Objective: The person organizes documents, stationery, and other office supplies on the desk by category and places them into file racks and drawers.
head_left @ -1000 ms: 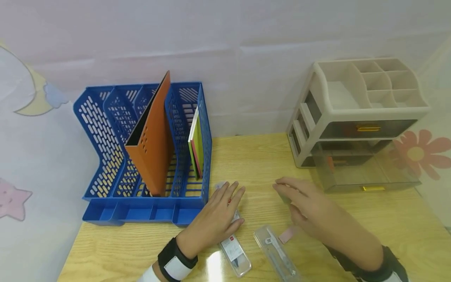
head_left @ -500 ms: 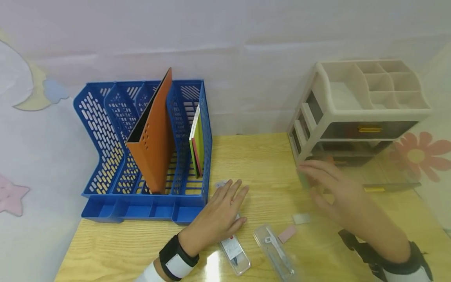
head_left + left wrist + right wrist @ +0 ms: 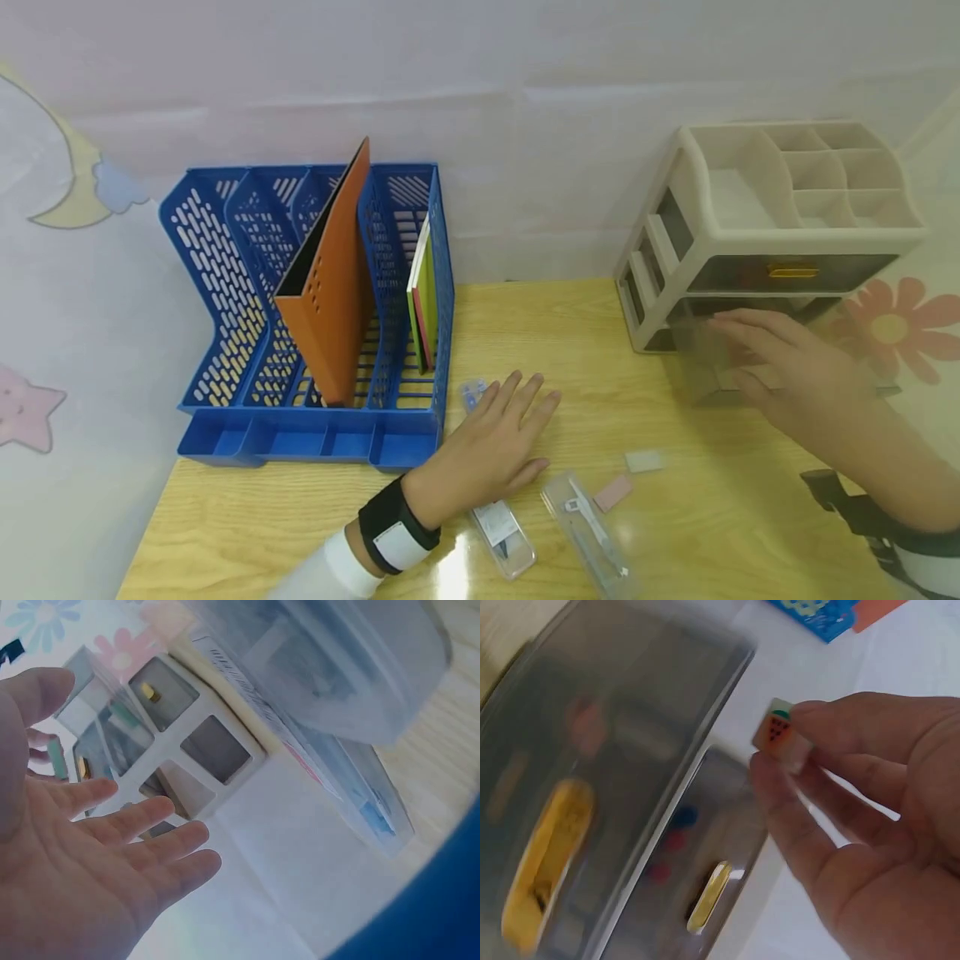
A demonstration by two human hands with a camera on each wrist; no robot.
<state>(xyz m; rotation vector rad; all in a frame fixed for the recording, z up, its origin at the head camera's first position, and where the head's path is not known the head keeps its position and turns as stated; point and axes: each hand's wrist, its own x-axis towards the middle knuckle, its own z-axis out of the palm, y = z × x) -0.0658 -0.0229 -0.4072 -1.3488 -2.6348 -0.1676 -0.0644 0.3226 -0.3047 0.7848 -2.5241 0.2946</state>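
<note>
In the head view, the right hand (image 3: 817, 383) is over the pulled-out clear drawer (image 3: 692, 367) of a cream desktop organizer (image 3: 813, 242), its fingers bent; what they carry is too indistinct to make out from this side. The left hand (image 3: 487, 437) is loose, fingers spread and gripping nothing, above a slim clear case (image 3: 504, 533) on the worktop (image 3: 540, 333); whether it touches the case I cannot tell. To its right lie a second clear case (image 3: 581, 525) with a white tool inside, a pink block (image 3: 613, 493) and a whitish block (image 3: 644, 461), near one another. In the left wrist view, the left palm shows with its fingers extended, and the organizer stands behind it. In the right wrist view, the right hand pinches a small printed block (image 3: 778, 733) between thumb and fingertips, held tilted beside the organizer's smoky see-through drawers. The block is pale, slightly greenish at its upper end, and bears an orange-red patch with dark specks under a green cap; its lower part is blurred.
</note>
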